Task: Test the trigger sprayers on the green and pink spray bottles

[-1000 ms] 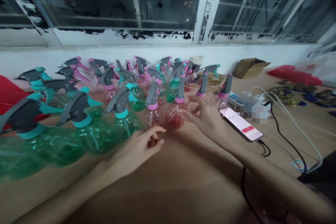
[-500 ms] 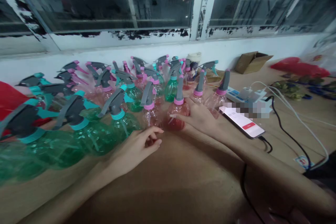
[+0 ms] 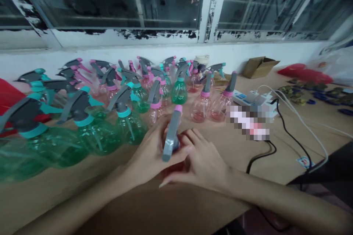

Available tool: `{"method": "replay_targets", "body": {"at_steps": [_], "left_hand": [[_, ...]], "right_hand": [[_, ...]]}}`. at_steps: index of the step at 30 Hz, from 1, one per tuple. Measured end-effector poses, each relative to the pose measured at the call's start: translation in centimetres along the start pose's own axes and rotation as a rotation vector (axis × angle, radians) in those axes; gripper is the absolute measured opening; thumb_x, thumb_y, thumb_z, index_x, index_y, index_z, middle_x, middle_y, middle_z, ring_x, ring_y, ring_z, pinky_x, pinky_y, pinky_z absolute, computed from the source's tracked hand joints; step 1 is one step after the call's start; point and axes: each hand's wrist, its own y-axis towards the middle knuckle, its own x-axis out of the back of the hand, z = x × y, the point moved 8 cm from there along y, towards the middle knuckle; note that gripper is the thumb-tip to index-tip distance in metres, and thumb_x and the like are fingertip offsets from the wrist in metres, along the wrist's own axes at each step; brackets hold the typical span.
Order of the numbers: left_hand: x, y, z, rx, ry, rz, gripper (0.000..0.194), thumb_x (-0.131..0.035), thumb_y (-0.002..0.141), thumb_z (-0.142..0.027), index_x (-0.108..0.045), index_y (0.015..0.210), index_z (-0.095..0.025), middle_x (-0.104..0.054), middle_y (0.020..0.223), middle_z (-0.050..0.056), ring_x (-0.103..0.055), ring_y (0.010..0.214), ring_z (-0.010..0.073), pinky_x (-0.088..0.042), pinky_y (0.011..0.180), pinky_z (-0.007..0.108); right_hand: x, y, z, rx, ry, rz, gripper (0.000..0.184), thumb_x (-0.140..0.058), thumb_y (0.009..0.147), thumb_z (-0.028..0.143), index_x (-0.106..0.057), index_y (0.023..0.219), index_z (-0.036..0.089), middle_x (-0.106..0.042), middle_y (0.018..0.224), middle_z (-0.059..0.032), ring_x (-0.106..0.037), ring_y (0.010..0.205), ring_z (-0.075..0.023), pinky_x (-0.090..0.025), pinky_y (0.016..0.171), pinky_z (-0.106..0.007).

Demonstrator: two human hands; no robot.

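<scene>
1. Head view: one held spray bottle [image 3: 172, 136] is between two hands, above the near part of the worktop [image 3: 220, 205]. Its grey trigger head has one pink nozzle tip, turned away from the wearer; fingers hide most of the reddish body.
2. Left hand [image 3: 150, 150]: closed around the bottle's left side, forearm coming up from the lower left, thumb laid across the near side toward the other hand.
3. Right hand [image 3: 205, 158]: closed on the bottle's right side, forearm reaching in from the lower right, fingers curled, thumb extended leftward low down.
4. Two pink-collared bottles [image 3: 200, 108] stand side by side, beyond the right hand.
5. One pink-collared bottle [image 3: 156, 107] stands just beyond the left hand.
6. Three large teal-collared green bottles [image 3: 96, 137] line the left front; behind them more sprayers crowd together, too overlapped to count.
7. One power strip [image 3: 244, 98], one open cardboard box [image 3: 256, 69] and one red bag [image 3: 303, 74] lie to the right.
</scene>
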Motion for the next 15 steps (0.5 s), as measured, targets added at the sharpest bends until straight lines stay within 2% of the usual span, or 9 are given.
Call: {"method": "replay_targets", "body": {"at_steps": [4, 7, 9, 12, 14, 15], "left_hand": [[0.3, -1.2, 0.4, 0.081, -0.137, -0.047, 0.038, -0.059, 0.084, -0.026, -0.048, 0.120, -0.025, -0.061, 0.110, 0.002, -0.061, 0.102, 0.0193, -0.048, 0.093, 0.036], [1.2, -2.2, 1.1, 0.109, -0.160, -0.123, 0.032, -0.055, 0.085, -0.020, -0.053, 0.116, -0.027, -0.063, 0.107, 0.000, -0.060, 0.103, 0.0180, -0.045, 0.096, 0.034], [2.1, -2.8, 1.5, 0.099, -0.162, -0.177, 0.025, -0.054, 0.083, -0.018, -0.058, 0.106, -0.027, -0.065, 0.096, -0.002, -0.062, 0.095, 0.0173, -0.048, 0.089, 0.032], [3.7, -3.5, 2.1, 0.094, -0.169, -0.232, 0.016, -0.050, 0.079, -0.016, -0.058, 0.090, -0.025, -0.061, 0.075, -0.004, -0.060, 0.071, 0.0157, -0.049, 0.066, 0.028], [4.8, -3.9, 2.6, 0.121, -0.157, -0.252, 0.014, -0.048, 0.075, -0.015, -0.056, 0.083, -0.025, -0.055, 0.066, -0.006, -0.054, 0.059, 0.0145, -0.044, 0.055, 0.027], [5.3, -4.1, 2.8, 0.132, -0.137, -0.260, 0.015, -0.048, 0.073, -0.014, -0.055, 0.081, -0.024, -0.053, 0.065, -0.006, -0.051, 0.056, 0.0140, -0.042, 0.053, 0.027]], "right_hand": [[-1.5, -0.4, 2.1, 0.021, 0.037, -0.105, 0.083, -0.047, 0.062, 0.084, -0.060, 0.100, 0.012, -0.062, 0.097, -0.0140, -0.056, 0.089, -0.0270, -0.049, 0.078, -0.042], [-2.5, 0.0, 3.1, 0.002, 0.090, -0.114, 0.086, -0.050, 0.062, 0.082, -0.058, 0.104, 0.008, -0.062, 0.096, -0.0156, -0.056, 0.089, -0.0285, -0.048, 0.081, -0.045], [-2.9, 0.7, 3.8, 0.032, 0.216, -0.051, 0.087, -0.056, 0.063, 0.079, -0.053, 0.112, 0.006, -0.061, 0.103, -0.0160, -0.055, 0.096, -0.0285, -0.047, 0.087, -0.044], [-3.5, 1.6, 4.4, 0.135, 0.439, 0.140, 0.084, -0.061, 0.072, 0.067, -0.039, 0.130, 0.011, -0.056, 0.120, -0.0143, -0.054, 0.108, -0.0254, -0.046, 0.093, -0.040], [-4.1, 1.7, 3.7, 0.169, 0.456, 0.257, 0.079, -0.058, 0.079, 0.060, -0.031, 0.138, 0.015, -0.050, 0.131, -0.0142, -0.048, 0.119, -0.0261, -0.042, 0.100, -0.043], [-4.4, 1.7, 2.8, 0.155, 0.427, 0.285, 0.070, -0.055, 0.082, 0.058, -0.035, 0.136, 0.018, -0.051, 0.132, -0.0130, -0.047, 0.122, -0.0263, -0.040, 0.102, -0.045]]}}
